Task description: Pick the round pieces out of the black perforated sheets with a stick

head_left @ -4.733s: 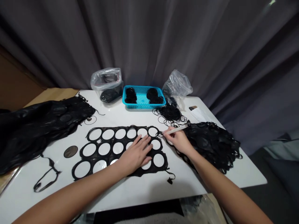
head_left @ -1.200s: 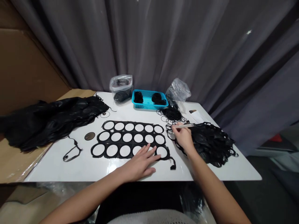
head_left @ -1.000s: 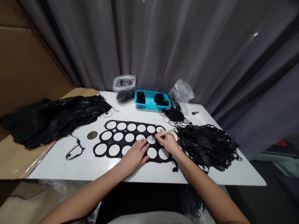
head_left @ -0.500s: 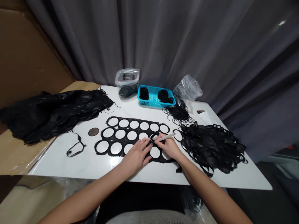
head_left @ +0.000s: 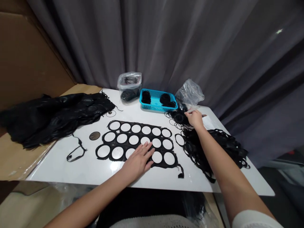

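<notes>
The left hand (head_left: 138, 162) lies open on the sheet (head_left: 141, 129); the right hand (head_left: 195, 119), earlier on the sheet, now grips the white stick (head_left: 193, 110) above the rings (head_left: 178, 117).

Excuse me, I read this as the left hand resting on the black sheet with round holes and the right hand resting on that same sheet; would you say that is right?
Not quite: in the head view, the right hand is off the sheet, raised by the tangle of thin black rings. The left hand does rest on the black sheet with round holes.
</notes>
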`<control>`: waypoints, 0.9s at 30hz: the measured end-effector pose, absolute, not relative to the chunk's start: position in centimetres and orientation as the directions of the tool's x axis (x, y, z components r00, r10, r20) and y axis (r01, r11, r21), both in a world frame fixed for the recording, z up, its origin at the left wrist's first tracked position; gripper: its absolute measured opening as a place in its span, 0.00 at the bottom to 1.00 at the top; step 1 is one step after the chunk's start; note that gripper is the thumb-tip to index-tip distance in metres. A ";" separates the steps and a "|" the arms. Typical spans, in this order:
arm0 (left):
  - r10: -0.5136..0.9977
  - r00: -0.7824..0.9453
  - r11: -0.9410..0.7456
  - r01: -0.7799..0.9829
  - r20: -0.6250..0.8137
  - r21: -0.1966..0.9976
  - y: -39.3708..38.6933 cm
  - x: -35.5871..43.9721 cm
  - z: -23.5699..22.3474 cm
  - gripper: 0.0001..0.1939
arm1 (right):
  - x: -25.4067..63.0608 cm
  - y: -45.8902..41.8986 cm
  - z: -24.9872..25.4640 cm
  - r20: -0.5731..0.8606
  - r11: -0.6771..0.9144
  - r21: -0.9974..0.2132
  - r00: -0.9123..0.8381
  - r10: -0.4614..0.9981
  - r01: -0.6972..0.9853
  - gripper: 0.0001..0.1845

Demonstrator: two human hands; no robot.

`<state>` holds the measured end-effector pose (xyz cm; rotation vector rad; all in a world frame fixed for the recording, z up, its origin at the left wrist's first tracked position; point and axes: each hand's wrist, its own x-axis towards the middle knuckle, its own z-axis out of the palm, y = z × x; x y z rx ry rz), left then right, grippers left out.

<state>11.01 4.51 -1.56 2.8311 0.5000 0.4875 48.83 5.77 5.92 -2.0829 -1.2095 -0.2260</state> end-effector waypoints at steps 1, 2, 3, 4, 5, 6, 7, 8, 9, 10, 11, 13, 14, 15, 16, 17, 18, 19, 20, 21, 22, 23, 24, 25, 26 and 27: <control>0.370 0.886 -0.915 0.297 0.279 0.272 4.4 11.0 -1.5 0.25 | 48.3 5.4 5.9 0.476 -0.312 -0.497 0.555 0.683 0.810 0.12; 0.375 0.886 -0.914 0.304 0.272 0.268 4.3 11.0 -1.5 0.25 | 47.3 4.8 5.6 0.459 -0.300 -0.527 0.563 0.687 0.795 0.12; 0.379 0.887 -0.913 0.312 0.264 0.263 4.3 11.1 -1.4 0.25 | 45.9 4.0 5.2 0.422 -0.271 -0.577 0.565 0.709 0.770 0.12; 0.383 0.888 -0.912 0.319 0.255 0.258 4.2 11.1 -1.4 0.25 | 44.1 3.2 4.7 0.363 -0.227 -0.641 0.550 0.752 0.733 0.12; 0.385 0.889 -0.911 0.323 0.250 0.255 4.2 11.1 -1.4 0.25 | 42.1 2.3 4.1 0.270 -0.162 -0.726 0.493 0.827 0.668 0.11; 0.386 0.888 -0.911 0.324 0.249 0.256 4.2 11.1 -1.4 0.25 | 40.0 1.4 3.4 0.176 -0.104 -0.804 0.402 0.898 0.585 0.10; 0.388 0.887 -0.910 0.323 0.253 0.260 4.2 11.1 -1.4 0.24 | 38.0 0.6 2.7 0.102 -0.079 -0.856 0.317 0.943 0.511 0.10; 0.389 0.884 -0.909 0.322 0.259 0.266 4.2 11.2 -1.5 0.24 | 36.3 -0.1 2.1 0.061 -0.069 -0.882 0.257 0.965 0.467 0.10; 0.389 0.882 -0.908 0.319 0.266 0.271 4.2 11.2 -1.6 0.23 | 34.8 -0.7 1.6 0.027 -0.065 -0.887 0.193 0.981 0.458 0.10; 0.388 0.881 -0.908 0.316 0.271 0.275 4.3 11.2 -1.6 0.23 | 33.7 -1.1 1.2 0.018 -0.065 -0.885 0.175 0.984 0.462 0.09; 0.386 0.881 -0.909 0.312 0.273 0.276 4.3 11.2 -1.7 0.23 | 32.9 -1.3 1.0 0.016 -0.067 -0.880 0.171 0.985 0.471 0.09; 0.380 0.884 -0.911 0.306 0.274 0.276 4.3 11.2 -1.8 0.23 | 32.3 -1.6 0.9 0.020 -0.077 -0.874 0.194 0.981 0.479 0.09; 0.379 0.884 -0.911 0.305 0.273 0.277 4.3 11.2 -1.8 0.23 | 32.3 -1.6 1.0 0.018 -0.083 -0.877 0.205 0.979 0.474 0.09; 0.381 0.884 -0.911 0.308 0.271 0.276 4.3 11.2 -1.8 0.24 | 32.4 -1.5 1.1 0.010 -0.089 -0.880 0.206 0.979 0.466 0.09; 0.383 0.884 -0.910 0.312 0.267 0.273 4.3 11.2 -1.8 0.24 | 32.5 -1.5 1.2 0.001 -0.092 -0.884 0.200 0.980 0.458 0.09; 0.385 0.885 -0.910 0.316 0.263 0.268 4.3 11.2 -1.7 0.24 | 32.6 -1.4 1.3 -0.006 -0.094 -0.887 0.191 0.981 0.451 0.08; 0.387 0.885 -0.910 0.320 0.260 0.264 4.3 11.2 -1.7 0.24 | 32.6 -1.4 1.4 -0.011 -0.093 -0.889 0.183 0.983 0.448 0.08; 0.389 0.885 -0.909 0.324 0.257 0.262 4.2 11.2 -1.6 0.24 | 32.6 -1.3 1.4 -0.012 -0.090 -0.890 0.175 0.984 0.447 0.08; 0.390 0.885 -0.909 0.324 0.256 0.264 4.2 11.2 -1.6 0.24 | 32.5 -1.3 1.5 -0.010 -0.086 -0.889 0.170 0.985 0.450 0.08; 0.390 0.884 -0.908 0.323 0.256 0.268 4.2 11.2 -1.5 0.24 | 32.5 -1.3 1.5 -0.006 -0.082 -0.887 0.167 0.986 0.455 0.08; 0.390 0.884 -0.907 0.321 0.256 0.273 4.2 11.2 -1.5 0.24 | 32.4 -1.3 1.5 -0.004 -0.081 -0.884 0.167 0.986 0.460 0.07; 0.390 0.884 -0.906 0.320 0.256 0.276 4.2 11.2 -1.4 0.24 | 32.3 -1.3 1.5 -0.006 -0.084 -0.883 0.168 0.986 0.463 0.07; 0.389 0.885 -0.907 0.318 0.255 0.276 4.2 11.2 -1.4 0.24 | 32.3 -1.3 1.5 -0.010 -0.089 -0.883 0.171 0.985 0.460 0.07; 0.387 0.887 -0.908 0.318 0.253 0.274 4.2 11.2 -1.4 0.24 | 32.4 -1.3 1.4 -0.018 -0.097 -0.885 0.176 0.984 0.455 0.07; 0.386 0.888 -0.909 0.319 0.251 0.269 4.2 11.2 -1.3 0.24 | 32.5 -1.2 1.4 -0.023 -0.103 -0.886 0.179 0.984 0.452 0.08; 0.385 0.889 -0.910 0.321 0.248 0.263 4.2 11.2 -1.3 0.24 | 32.6 -1.2 1.4 -0.023 -0.103 -0.886 0.178 0.984 0.452 0.08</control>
